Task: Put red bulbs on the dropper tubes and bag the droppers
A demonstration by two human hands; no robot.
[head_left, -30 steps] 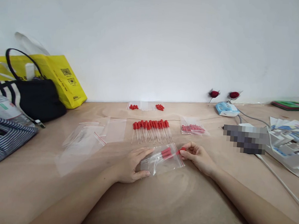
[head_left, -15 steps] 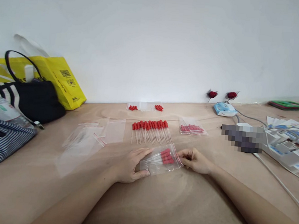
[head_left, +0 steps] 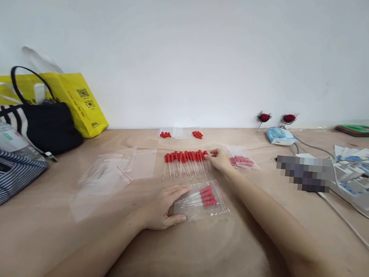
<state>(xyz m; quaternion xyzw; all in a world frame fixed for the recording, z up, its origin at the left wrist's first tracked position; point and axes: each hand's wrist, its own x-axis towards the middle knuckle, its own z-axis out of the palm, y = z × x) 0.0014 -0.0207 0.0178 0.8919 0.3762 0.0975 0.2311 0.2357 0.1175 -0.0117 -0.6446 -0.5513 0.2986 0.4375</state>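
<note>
My left hand (head_left: 165, 208) grips the left end of a clear zip bag (head_left: 193, 214), thumb at the lower edge and fingers along the upper one. Inside the bag lie several droppers with red rubber bulbs (head_left: 209, 196), their bulbs toward the red-lined end at the right. Beyond it, more droppers (head_left: 183, 157) are laid side by side in a row, bulbs pointing away from me. My right hand (head_left: 219, 158) reaches to the row's right end, its fingertips pinched on the bulb of the outermost dropper.
Flat zip bags (head_left: 103, 179) overlap on the left of the table. Filled bags lie behind the row (head_left: 181, 133) and to its right (head_left: 242, 161). Handbags (head_left: 53, 125) stand at the left. A tissue pack (head_left: 280, 136), cables and a power strip (head_left: 357, 188) occupy the right.
My right hand has left the zip bag's right end and moved up to the row of droppers, closing on the rightmost bulb. My left hand stays on the bag.
</note>
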